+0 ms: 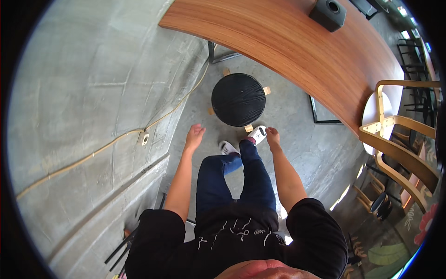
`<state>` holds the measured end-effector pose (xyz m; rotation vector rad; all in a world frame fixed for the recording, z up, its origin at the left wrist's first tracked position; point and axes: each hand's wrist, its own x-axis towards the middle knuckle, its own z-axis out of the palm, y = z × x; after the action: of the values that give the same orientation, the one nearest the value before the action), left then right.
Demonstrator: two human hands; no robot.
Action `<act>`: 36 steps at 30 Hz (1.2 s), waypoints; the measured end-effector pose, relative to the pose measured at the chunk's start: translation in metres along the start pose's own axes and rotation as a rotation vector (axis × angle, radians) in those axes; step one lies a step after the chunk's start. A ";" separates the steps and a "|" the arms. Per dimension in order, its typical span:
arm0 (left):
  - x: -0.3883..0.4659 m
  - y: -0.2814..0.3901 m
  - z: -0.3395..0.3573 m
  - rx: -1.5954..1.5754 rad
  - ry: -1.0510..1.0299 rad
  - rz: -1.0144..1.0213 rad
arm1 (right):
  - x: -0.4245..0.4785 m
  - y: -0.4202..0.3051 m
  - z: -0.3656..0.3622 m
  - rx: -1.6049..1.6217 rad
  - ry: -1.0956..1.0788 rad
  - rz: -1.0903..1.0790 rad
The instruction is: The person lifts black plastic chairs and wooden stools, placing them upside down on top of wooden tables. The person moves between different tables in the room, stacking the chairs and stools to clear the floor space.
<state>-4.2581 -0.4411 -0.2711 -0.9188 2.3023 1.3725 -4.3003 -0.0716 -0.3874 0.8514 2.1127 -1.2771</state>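
My left hand [195,136] hangs in the air over the concrete floor, between the grey wall and my shoes, and holds nothing that I can see. On the other side, my right hand [273,135] is beside my white shoe [258,135] in the picture, its fingers loosely bent and no object visible in them. Beyond both hands stands a round stool [238,99] with a black seat and light wooden legs; neither hand touches it.
A wooden tabletop [278,45] curves across the top right, bearing a dark box [328,14] with a round hole. An upturned bentwood stool [381,122] rests at its right end. A cable [115,142] and a socket [143,138] are on the left wall.
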 end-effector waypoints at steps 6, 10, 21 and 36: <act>0.176 0.036 0.074 -0.048 -0.126 -0.074 | 0.073 -0.024 0.068 0.370 0.242 0.263; 0.245 0.023 0.081 -0.031 -0.053 -0.065 | 0.086 -0.048 0.091 0.836 0.071 0.219; 0.182 0.087 0.126 0.398 -0.212 0.458 | -0.045 -0.023 0.125 1.498 0.668 0.553; -0.182 0.121 0.069 0.213 -1.162 1.030 | -0.414 0.105 0.069 2.292 0.556 0.197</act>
<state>-4.2060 -0.2737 -0.1233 1.0697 1.7796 1.3053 -3.9402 -0.1975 -0.1837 2.0623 -0.3815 -3.1520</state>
